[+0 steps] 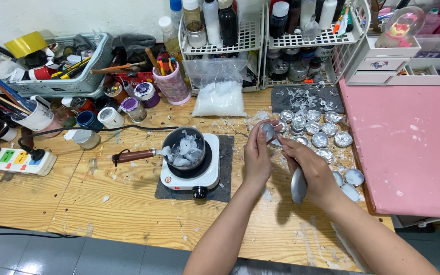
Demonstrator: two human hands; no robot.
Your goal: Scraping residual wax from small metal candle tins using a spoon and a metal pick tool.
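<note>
My left hand holds a small silver foil cup tilted up over the wooden table. My right hand grips a metal spoon by its handle end, with the other end hidden at the cup; the spoon's bowl points down toward me. Both hands meet just right of a small white electric hot plate. On it sits a dark pot with a wooden handle, holding white wax chunks. Several more foil cups lie just beyond my hands.
A clear bag of white flakes stands behind the hot plate. White wire racks with bottles line the back. Paint jars, cups with brushes and a grey basket crowd the left. A power strip lies far left; a pink board covers the right.
</note>
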